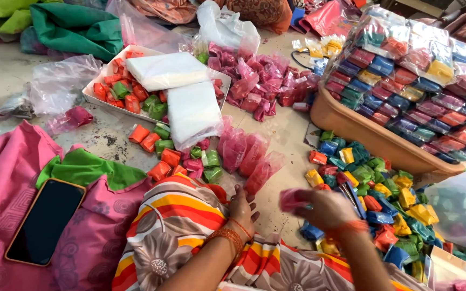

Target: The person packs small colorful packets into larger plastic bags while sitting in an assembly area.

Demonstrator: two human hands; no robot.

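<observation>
Two hands low in view: left hand (242, 209) flat, fingers spread, beside pink pouches (246, 153); right hand (324, 209) pinching blurred pink packet (292, 199).

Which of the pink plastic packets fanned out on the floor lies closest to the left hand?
The rightmost pink packet of the fan: its lower end almost meets the left hand, while the others lie farther up and left.

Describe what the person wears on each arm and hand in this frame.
Both forearms are bare, with no sleeves in view. The left hand has a stack of orange-gold beaded bangles and a thin orange thread at the wrist. The right hand, blurred, shows an orange-red band at its wrist. Whether any rings are worn cannot be told.
</observation>
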